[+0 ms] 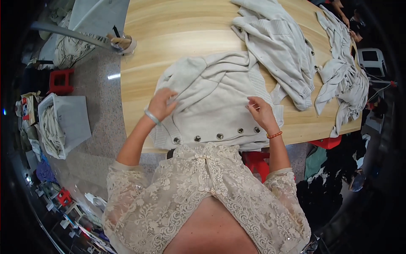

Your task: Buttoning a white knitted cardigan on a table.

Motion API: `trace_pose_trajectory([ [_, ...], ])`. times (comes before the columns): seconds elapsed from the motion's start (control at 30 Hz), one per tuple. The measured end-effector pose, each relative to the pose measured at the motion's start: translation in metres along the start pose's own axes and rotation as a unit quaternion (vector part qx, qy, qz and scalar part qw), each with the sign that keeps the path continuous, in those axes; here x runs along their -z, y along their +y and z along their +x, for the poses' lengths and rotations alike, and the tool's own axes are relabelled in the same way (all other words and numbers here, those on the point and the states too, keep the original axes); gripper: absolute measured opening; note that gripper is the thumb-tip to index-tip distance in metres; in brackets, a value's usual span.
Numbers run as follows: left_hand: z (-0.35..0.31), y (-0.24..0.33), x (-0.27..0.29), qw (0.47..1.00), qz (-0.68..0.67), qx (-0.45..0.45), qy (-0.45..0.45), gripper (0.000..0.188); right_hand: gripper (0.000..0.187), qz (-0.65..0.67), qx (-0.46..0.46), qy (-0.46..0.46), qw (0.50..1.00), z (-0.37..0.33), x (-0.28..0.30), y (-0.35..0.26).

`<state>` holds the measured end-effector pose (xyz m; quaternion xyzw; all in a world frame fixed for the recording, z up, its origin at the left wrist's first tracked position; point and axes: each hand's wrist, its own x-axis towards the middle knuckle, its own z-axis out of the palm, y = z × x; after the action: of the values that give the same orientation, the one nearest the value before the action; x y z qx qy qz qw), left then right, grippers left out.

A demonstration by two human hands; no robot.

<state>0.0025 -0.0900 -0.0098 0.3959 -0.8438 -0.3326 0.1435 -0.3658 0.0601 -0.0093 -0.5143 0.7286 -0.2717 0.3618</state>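
Observation:
A light grey knitted cardigan (pixel 215 97) lies spread sideways on the wooden table in front of me. Its row of several dark round buttons (pixel 220 136) runs along the edge nearest my body, and its ribbed hem (pixel 259 82) is toward the right. Over the cardigan's left part is my left hand (pixel 163 103), fingers apart and holding nothing. My right hand (pixel 261 112) hovers by the ribbed hem, its fingers loosely curved with nothing between them. Whether either hand touches the knit is hard to tell.
More grey cardigans (pixel 279 51) lie at the far right of the wooden table (pixel 169 25), with another pile (pixel 344 84) beyond. A white bin (pixel 78 120) of cloth and a red stool (pixel 61 81) stand left. A co-worker's hand (pixel 355 36) shows at the upper right.

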Motion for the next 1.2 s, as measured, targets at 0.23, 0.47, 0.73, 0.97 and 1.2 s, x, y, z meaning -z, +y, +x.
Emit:
trace_pose_trajectory([
  [0.23, -0.112, 0.016, -0.049, 0.976, 0.126, -0.093, -0.153, 0.062, 0.032, -0.13, 0.162, -0.154, 0.966, -0.045, -0.026, -0.002],
  [0.47, -0.105, 0.0, -0.054, 0.959, 0.179, -0.186, -0.12, 0.034, 0.04, -0.217, 0.213, -0.156, 0.94, -0.056, -0.024, -0.016],
  [0.73, -0.091, -0.005, -0.033, 0.999, 0.018, -0.031, 0.013, 0.034, 0.02, -0.101, 0.21, -0.081, 0.969, -0.059, -0.042, 0.007],
  [0.97, 0.01, -0.008, 0.06, 0.98, 0.066, -0.016, 0.187, 0.033, 0.033, -0.23, 0.124, 0.097, 0.96, 0.013, 0.012, 0.028],
  [1.2, 0.06, 0.029, 0.11, 0.941, -0.013, -0.075, 0.329, 0.044, 0.032, -0.333, 0.279, 0.368, 0.822, 0.086, 0.119, -0.069],
])
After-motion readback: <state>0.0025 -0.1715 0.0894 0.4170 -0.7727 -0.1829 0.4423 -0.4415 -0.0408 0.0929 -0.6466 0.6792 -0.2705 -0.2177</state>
